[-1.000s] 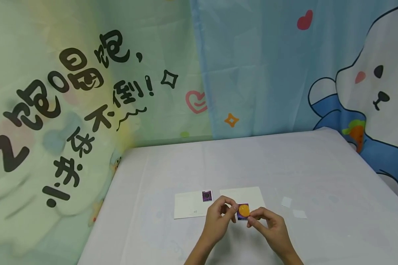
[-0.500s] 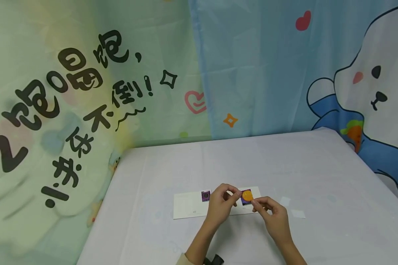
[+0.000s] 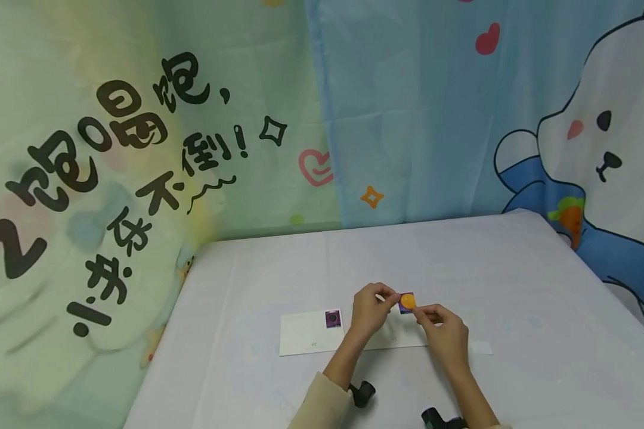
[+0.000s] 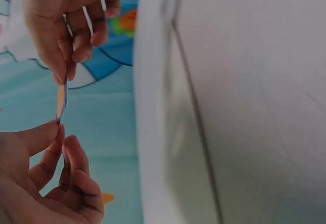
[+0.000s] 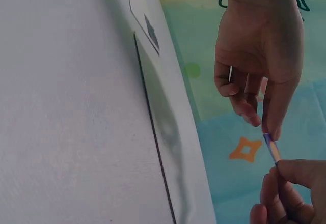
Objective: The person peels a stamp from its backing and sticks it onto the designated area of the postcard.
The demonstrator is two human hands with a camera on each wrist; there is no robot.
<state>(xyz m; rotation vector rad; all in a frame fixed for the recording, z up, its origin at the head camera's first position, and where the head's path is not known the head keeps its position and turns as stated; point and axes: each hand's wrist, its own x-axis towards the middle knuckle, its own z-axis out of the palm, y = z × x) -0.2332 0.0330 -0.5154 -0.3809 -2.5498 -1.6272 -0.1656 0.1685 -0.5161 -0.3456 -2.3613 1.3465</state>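
A small square stamp-like sticker (image 3: 406, 302), purple with an orange disc, is held up between both hands. My left hand (image 3: 371, 311) pinches its left edge between thumb and forefinger. My right hand (image 3: 446, 335) pinches the lower right corner the same way. Seen edge-on in the left wrist view, the sticker (image 4: 61, 103) is thin and raised above the table. Below it lies a white card (image 3: 394, 336), partly covered by the hands. To the left lies another white card (image 3: 303, 335), bearing a dark purple square stamp (image 3: 333, 319) at its upper right.
The white tabletop (image 3: 247, 286) reaches back to a printed curtain (image 3: 418, 119). A small pale paper piece (image 3: 482, 347) lies right of my right hand. Dark wrist-worn camera mounts (image 3: 362, 394) stick out beneath the forearms.
Both hands have moved forward and slightly right, carrying the sticker from the right card's near edge to over its far part. The grip of both hands looks the same.
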